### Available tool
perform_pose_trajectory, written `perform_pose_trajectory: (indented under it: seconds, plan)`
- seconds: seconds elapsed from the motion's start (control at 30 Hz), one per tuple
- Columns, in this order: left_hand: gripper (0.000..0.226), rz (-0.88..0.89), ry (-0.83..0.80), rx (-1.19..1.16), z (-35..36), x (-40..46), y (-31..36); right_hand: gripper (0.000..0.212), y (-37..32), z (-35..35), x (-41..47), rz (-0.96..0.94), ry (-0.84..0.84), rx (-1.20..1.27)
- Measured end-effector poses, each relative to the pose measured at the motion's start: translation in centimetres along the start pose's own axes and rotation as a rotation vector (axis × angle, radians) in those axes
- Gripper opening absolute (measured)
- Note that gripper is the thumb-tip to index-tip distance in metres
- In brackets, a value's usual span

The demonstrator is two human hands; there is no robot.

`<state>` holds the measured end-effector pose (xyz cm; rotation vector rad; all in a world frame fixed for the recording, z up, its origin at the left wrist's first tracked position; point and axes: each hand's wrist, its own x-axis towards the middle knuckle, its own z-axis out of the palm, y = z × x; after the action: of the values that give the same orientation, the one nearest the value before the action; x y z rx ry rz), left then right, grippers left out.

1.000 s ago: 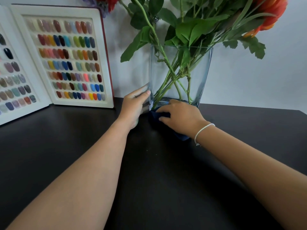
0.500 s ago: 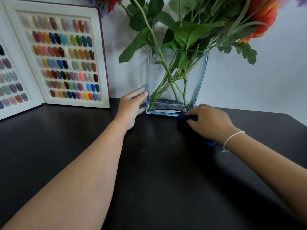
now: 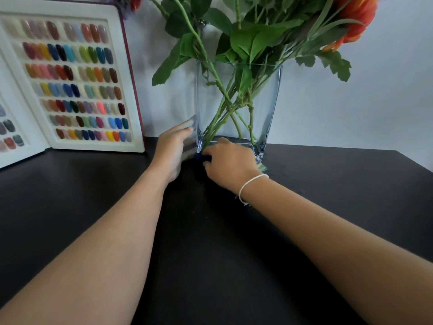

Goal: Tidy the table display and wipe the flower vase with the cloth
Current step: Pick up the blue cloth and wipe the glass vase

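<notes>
Carefully now: tall glass vase (image 3: pixel 236 102), top-heavy with flowers (image 3: pixel 351 17).
Left hand (image 3: pixel 173 148) braces its side with flat fingers; right hand (image 3: pixel 228 163) clutches the dark cloth (image 3: pixel 201 158) against the base, and a hard push could tip it.

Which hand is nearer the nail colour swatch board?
Left. The left hand rests flat against the clear glass vase's left side, just right of the white nail colour swatch board; the right hand is farther right, at the vase's base.
</notes>
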<state>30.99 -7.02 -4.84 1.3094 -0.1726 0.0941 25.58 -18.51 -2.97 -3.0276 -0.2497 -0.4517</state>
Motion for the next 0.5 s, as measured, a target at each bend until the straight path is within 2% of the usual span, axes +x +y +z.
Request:
perform_pose_trajectory:
  seconds: [0.2,0.5]
  plan:
    - [0.037,-0.024,0.0,0.011,-0.2,0.1,-0.2,0.027,-1.3,-0.1,0.0,0.048,0.001,-0.058]
    - [0.035,-0.006,-0.004,0.023,-0.1,-0.2,0.0,0.034,0.0,-0.5,0.1,0.07,-0.092,-0.02]
